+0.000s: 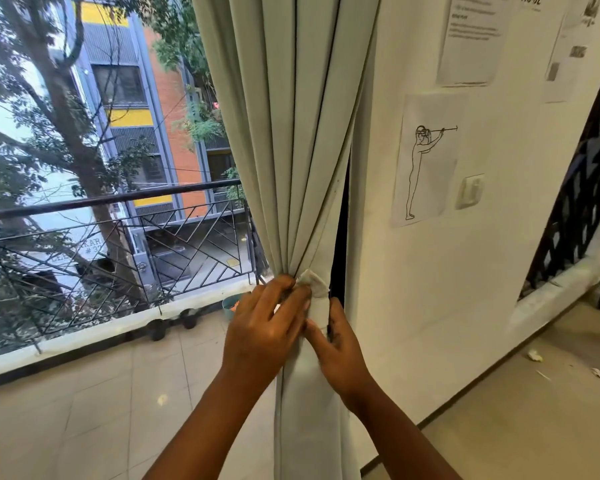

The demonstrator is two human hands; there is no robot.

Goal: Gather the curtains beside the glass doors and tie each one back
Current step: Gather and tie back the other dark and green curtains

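Floor (84, 420): pale beige tiles w/ thin grout lines, running out to a balcony edge. Right side, a cream plaster wall (430, 306), smooth, w/ a few scraps of paper litter (534, 356) on the floor beyond it. On the wall: a line-drawing sheet (426, 161) of a standing figure reaching w/ a rod, printed notices (473, 36) above it (text too blurred to read), and a white light switch (469, 191). Far right, a black patterned metal grille (582, 188).

Through the glass: black balcony railing (118, 237) w/ angular bar pattern, tree, orange/yellow/grey building behind. At the base of the railing, two small dark pots (172, 323) and a teal tub (232, 304) w/ sth orange inside; contents otherwise unclear.

Curtain (291, 150): pale grey-green cloth, smooth, heavy, hanging in deep vertical folds w/ a dark edge line, just beside the wall corner. It's gathered tight at mid height, then falls straight to the floor. A strip of matching cloth, the tieback (314, 282), is bunched at the gather point.

Left hand (264, 327) grip: fingers curled round the gathered curtain, fingertips touching the tieback. Right hand (340, 348) grip: thumb and fingers pinching the curtain fabric just below the tieback. The hands are close together, almost touching.
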